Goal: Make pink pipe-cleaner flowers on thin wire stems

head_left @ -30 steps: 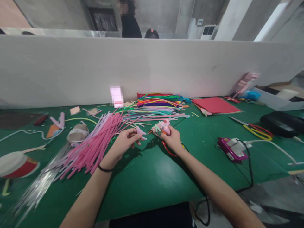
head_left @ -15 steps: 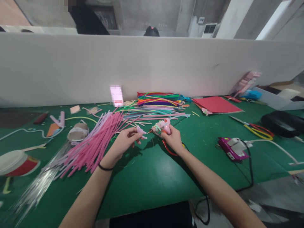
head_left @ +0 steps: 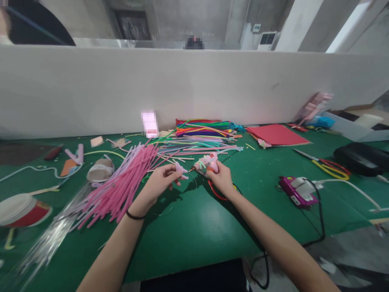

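Over the green table (head_left: 188, 231), the left hand (head_left: 158, 182) pinches a pink piece (head_left: 180, 168) while the right hand (head_left: 220, 178) grips a glue gun (head_left: 206, 162), nozzle just beside it, so gluing seems underway and calls for a steady aim

Blurred clear rods (head_left: 45, 245) at the lower left (cut by the edge), paper cup (head_left: 21, 211) likewise cropped

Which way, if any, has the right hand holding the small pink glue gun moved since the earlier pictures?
No. The right hand with the small pink glue gun keeps its place relative to the purple glue gun lying on the green table.
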`<action>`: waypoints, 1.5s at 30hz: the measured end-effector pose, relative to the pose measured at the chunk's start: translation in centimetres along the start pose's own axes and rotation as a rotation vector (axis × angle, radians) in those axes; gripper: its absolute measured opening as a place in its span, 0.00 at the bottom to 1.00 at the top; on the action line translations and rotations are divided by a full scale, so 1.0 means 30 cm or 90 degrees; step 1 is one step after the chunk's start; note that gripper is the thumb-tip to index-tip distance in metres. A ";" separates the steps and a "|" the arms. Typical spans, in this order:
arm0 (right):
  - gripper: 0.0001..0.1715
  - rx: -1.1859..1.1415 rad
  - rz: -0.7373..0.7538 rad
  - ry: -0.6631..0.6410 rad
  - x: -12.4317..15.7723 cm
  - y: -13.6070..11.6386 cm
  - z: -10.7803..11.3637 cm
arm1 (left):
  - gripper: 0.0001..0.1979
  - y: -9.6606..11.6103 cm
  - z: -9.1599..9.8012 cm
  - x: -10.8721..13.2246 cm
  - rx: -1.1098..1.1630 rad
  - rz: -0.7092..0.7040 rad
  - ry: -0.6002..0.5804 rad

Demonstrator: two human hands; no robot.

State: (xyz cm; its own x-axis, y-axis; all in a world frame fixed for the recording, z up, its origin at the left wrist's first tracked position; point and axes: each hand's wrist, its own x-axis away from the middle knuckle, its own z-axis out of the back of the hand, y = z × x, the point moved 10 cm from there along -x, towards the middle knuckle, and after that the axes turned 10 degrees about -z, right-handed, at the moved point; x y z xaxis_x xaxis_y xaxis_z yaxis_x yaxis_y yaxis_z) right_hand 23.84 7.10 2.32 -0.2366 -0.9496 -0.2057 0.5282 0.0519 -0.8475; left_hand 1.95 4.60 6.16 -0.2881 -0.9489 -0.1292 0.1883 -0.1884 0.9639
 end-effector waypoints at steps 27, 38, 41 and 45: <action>0.09 -0.004 0.006 -0.008 -0.003 0.004 -0.002 | 0.15 0.004 -0.001 -0.001 -0.008 -0.007 -0.008; 0.08 -0.009 0.011 -0.012 -0.007 0.006 -0.008 | 0.15 0.000 -0.002 0.000 -0.016 -0.001 -0.011; 0.08 -0.007 0.011 -0.013 -0.005 0.002 -0.006 | 0.16 0.007 -0.004 0.000 -0.020 -0.002 -0.012; 0.09 0.002 0.006 -0.008 -0.002 0.000 -0.001 | 0.16 0.016 0.002 0.002 -0.021 -0.001 -0.002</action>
State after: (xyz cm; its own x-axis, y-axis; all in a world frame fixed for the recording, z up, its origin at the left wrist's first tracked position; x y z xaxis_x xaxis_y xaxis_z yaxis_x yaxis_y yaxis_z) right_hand 23.82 7.16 2.31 -0.2212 -0.9528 -0.2077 0.5324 0.0604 -0.8443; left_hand 1.96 4.47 6.63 -0.2916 -0.9478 -0.1292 0.2192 -0.1977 0.9554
